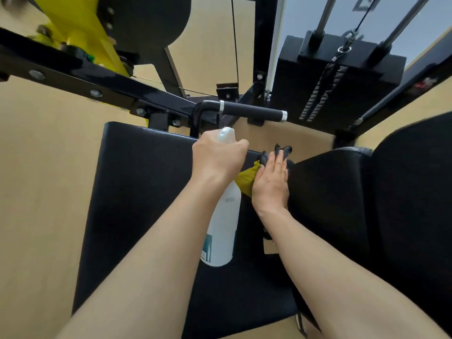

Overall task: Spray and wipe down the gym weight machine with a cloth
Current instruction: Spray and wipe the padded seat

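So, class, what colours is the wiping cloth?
Yellow and dark grey cloth, under the right hand; head view.

Setting: a gym. Evidence: black weight stack (335,77) on chrome guide rods (325,15) with cable (234,37); black padded seat (146,192); foam-grip handle (252,110); bolted black steel frame (73,79) with yellow arm (83,25); tan floor (41,167).

Two bare forearms entering from the bottom edge, no sleeves in view, left hand (216,159) and right hand (271,184) both bare, no gloves, no rings, no watch or wristband
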